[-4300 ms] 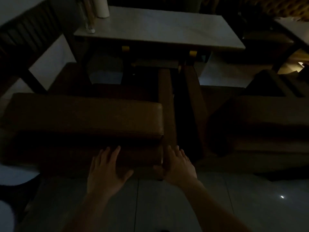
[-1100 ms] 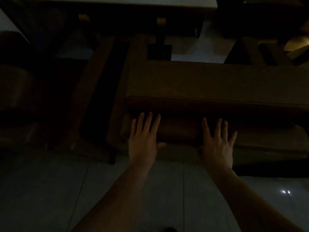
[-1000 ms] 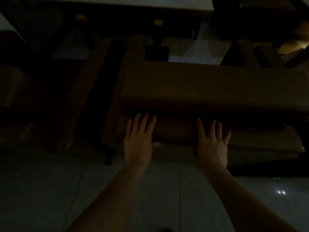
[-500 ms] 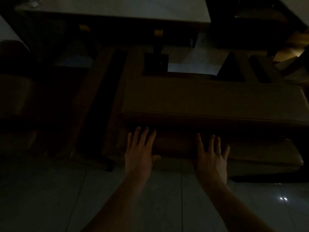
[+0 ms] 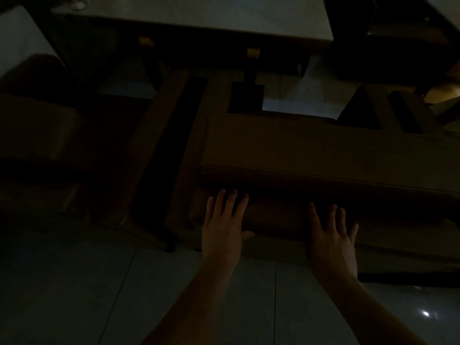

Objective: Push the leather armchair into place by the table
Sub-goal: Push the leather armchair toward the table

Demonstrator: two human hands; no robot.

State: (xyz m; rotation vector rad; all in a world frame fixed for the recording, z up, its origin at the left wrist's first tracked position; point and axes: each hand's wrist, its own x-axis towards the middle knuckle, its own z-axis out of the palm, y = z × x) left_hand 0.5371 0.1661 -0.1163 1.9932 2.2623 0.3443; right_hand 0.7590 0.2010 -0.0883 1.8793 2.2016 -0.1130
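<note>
Nearest the camera, two bare forearms reach forward over a pale tiled floor (image 5: 74, 295), which carries a small glint of light at the right. The left hand (image 5: 222, 227) lies flat, fingers spread and pointing forward, its palm pressed against the back of the leather armchair (image 5: 311, 145) near that back's left end. The right hand (image 5: 332, 235) is planted the same way a little further along the back, apart from the left. Neither hand grips anything: both are released and flat, which suits a push better than a grasp, since open palms spread the force across the padded panel low on the backrest.

The brown armchair sits low in the middle of the view, its thick top cushion edge just above the fingertips. Its left armrest runs forward toward the surface (image 5: 224, 16), a pale rectangular top seen beyond, and the chair's front appears to reach near or under that top's near edge. By my judgement the chair is close to its place. A dark table leg (image 5: 249, 95) stands just beyond the backrest. To the left, a second armchair (image 5: 37, 135) sits parallel, with a dark gap between the two; the light is too dim to read more.
</note>
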